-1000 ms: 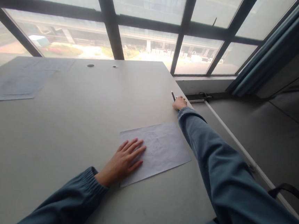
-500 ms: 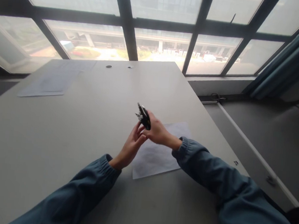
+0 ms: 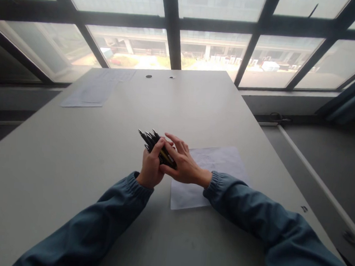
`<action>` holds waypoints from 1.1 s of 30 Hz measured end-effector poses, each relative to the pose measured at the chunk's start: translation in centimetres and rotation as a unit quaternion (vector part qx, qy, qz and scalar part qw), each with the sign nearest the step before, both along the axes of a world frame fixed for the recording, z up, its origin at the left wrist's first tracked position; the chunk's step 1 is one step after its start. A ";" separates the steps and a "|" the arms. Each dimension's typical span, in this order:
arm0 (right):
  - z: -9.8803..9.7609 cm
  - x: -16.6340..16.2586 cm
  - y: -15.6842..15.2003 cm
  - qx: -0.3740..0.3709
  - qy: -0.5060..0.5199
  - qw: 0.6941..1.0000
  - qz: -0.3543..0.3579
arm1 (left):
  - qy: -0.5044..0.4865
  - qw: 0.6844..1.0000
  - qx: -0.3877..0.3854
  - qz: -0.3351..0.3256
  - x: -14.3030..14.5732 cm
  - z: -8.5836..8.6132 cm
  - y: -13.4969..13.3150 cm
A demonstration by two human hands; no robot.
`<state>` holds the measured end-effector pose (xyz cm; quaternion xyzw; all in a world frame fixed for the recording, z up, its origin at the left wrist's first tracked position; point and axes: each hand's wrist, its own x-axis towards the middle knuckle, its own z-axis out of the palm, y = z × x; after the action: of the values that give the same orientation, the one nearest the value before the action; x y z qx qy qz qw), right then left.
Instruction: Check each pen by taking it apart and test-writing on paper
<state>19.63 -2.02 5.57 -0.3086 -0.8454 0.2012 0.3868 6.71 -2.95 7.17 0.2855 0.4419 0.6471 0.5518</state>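
A bundle of several dark pens [image 3: 155, 145] is held above the grey table [image 3: 69, 161], their tips pointing up and to the left. My left hand [image 3: 150, 168] is wrapped round the bundle from the left. My right hand [image 3: 182, 163] supports the pens from the right, with its fingers partly stretched out across them. Just right of both hands a white sheet of paper [image 3: 217, 169] with faint pencil marks lies flat on the table, partly covered by my right wrist.
Another stack of paper [image 3: 94, 92] lies at the table's far left corner. Two small round holes [image 3: 149, 76] sit near the far edge. Large windows with dark frames run behind the table. A white rail [image 3: 316, 178] runs along the floor at the right.
My right hand brought the pens from the table's right edge to the middle. My left hand lifted off the paper and closed round the bundle. The view swung left.
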 end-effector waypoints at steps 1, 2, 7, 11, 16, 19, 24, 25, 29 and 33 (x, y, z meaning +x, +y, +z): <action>-0.4 0.0 0.2 -0.005 0.027 0.999 0.025 | 0.017 1.000 0.015 0.007 0.0 0.0 0.0; -0.8 0.0 0.4 -0.011 0.061 0.997 0.046 | 0.035 0.999 0.034 0.010 0.1 0.0 -0.1; -2.9 -0.7 0.0 -0.073 0.207 0.974 0.060 | 0.131 0.983 0.113 0.055 0.0 -0.5 0.3; -4.1 -0.8 0.5 -0.178 0.285 0.942 -0.016 | 0.226 0.957 0.138 0.118 -1.6 -1.1 1.7; -5.3 -0.9 2.8 -0.308 0.320 0.888 -0.118 | 0.292 0.936 0.162 0.114 -4.2 -2.2 3.3; -5.5 -0.9 3.3 -0.320 0.316 0.884 -0.129 | 0.317 0.926 0.186 0.083 -4.8 -2.6 3.2; -5.3 -0.8 3.0 -0.307 0.278 0.902 -0.118 | 0.324 0.927 0.189 0.019 -4.0 -3.3 2.5; -5.3 -0.8 2.9 -0.301 0.266 0.909 -0.109 | 0.321 0.929 0.185 0.009 -3.8 -3.3 2.4; -5.0 -0.7 2.4 -0.246 0.202 0.946 -0.067 | 0.281 0.946 0.157 0.029 -3.5 -2.8 2.5; -4.8 -0.7 2.0 -0.176 0.097 0.979 -0.035 | 0.260 0.951 0.154 0.058 -3.8 -2.2 2.5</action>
<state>18.93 -0.05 0.76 -0.3803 -0.7439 0.3620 0.4135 2.96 -0.43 4.94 0.4997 0.4805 0.6413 0.3288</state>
